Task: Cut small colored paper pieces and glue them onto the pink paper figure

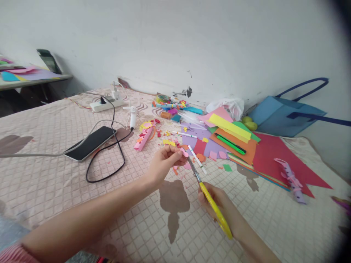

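Observation:
Between the thumb and fingers of my left hand (168, 160) is a small pink paper piece (184, 152). My right hand (216, 202) is closed round the handles of yellow-handled scissors (215, 210). The scissor blades (193, 168) point up and to the left, with their tips at the pink piece. Whether the tips touch the paper is too small to tell. Just beyond the hands lie a white stick (197, 159), an orange paper piece (201, 157) and small coloured scraps on the patterned cloth.
A tablet (91, 143) and looping black cable (105, 179) lie left, near a power strip (106, 105). A decorated pink paper roll (144, 138) is behind my left hand. Coloured sheets (285, 157), a green pen (231, 144), a purple roll (293, 182) and a blue bag (282, 115) are right.

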Available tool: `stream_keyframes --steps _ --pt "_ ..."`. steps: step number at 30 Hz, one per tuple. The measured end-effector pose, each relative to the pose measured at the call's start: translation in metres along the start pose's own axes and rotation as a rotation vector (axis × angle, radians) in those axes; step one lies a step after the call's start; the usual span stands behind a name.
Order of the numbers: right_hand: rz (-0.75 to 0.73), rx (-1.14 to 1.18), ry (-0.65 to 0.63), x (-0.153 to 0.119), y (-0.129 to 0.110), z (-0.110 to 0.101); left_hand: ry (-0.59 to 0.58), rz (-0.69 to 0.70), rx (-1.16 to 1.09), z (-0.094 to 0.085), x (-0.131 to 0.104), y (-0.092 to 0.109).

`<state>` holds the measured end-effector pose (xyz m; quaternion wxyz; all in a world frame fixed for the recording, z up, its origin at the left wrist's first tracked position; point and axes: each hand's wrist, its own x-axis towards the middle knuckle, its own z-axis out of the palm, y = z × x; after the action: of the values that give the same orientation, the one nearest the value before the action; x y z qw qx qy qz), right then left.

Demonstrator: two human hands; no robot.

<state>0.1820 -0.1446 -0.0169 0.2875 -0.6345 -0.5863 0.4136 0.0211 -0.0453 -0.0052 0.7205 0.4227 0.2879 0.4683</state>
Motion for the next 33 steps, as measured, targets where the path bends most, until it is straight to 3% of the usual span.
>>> stream_keyframes --steps 5,8,17,33 --pt "0.041 0.061 -0.077 0.001 0.009 -0.001 -0.057 -0.031 0.04 -0.005 0.004 0.005" --pt "-0.019 0.041 -0.128 0.0 0.008 -0.005 -0.14 -0.071 0.067 -0.009 0.007 0.012" --pt "-0.029 -0.1 -0.116 -0.005 -0.006 -0.016 -0.329 -0.129 0.194 -0.025 0.019 0.02" --pt "-0.005 -0.04 -0.154 -0.002 -0.007 -0.019 -0.38 -0.149 0.242 -0.031 0.022 0.021"
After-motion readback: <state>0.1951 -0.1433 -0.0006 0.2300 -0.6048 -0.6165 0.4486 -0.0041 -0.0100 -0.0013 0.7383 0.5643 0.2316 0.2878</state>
